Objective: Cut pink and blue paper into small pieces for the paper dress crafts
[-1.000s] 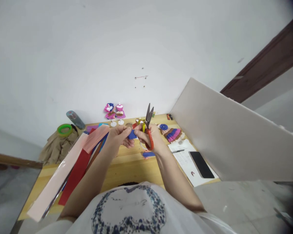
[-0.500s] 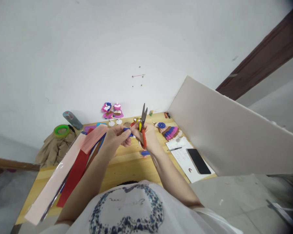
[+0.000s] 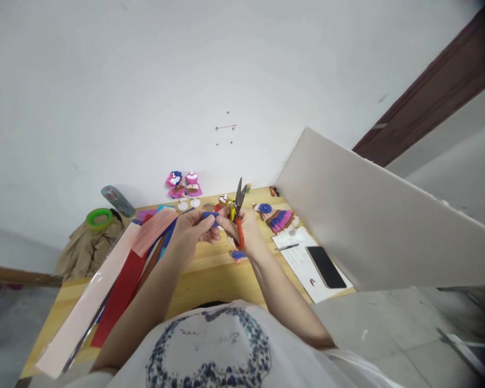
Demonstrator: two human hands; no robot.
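Note:
In front of my chest, my left hand (image 3: 191,231) is closed, pinching a small blue strip (image 3: 209,215) that looks like crepe paper between thumb and fingers. My right hand (image 3: 248,231) touches the strip's other end with its thumb and fingertips. A pair of scissors (image 3: 239,209) with orange and yellow handles hangs on that right hand, its dark blades slightly apart and pointing up, away from the strip. Beneath the hands, another blue piece (image 3: 238,254) lies on the wooden table (image 3: 204,275).
Crepe paper sheets, one red (image 3: 119,302), lie at the left by a green tape roll (image 3: 99,219) and a bottle (image 3: 117,200). Small dressed stands (image 3: 192,186) stand along the wall. At right are a ruffled paper dress (image 3: 281,218), a phone (image 3: 326,267) and a white board (image 3: 372,226).
More of the blue strip shows between my fingertips, which still hold it. The scissors have tilted slightly and sit a little lower. The whole view has shifted slightly.

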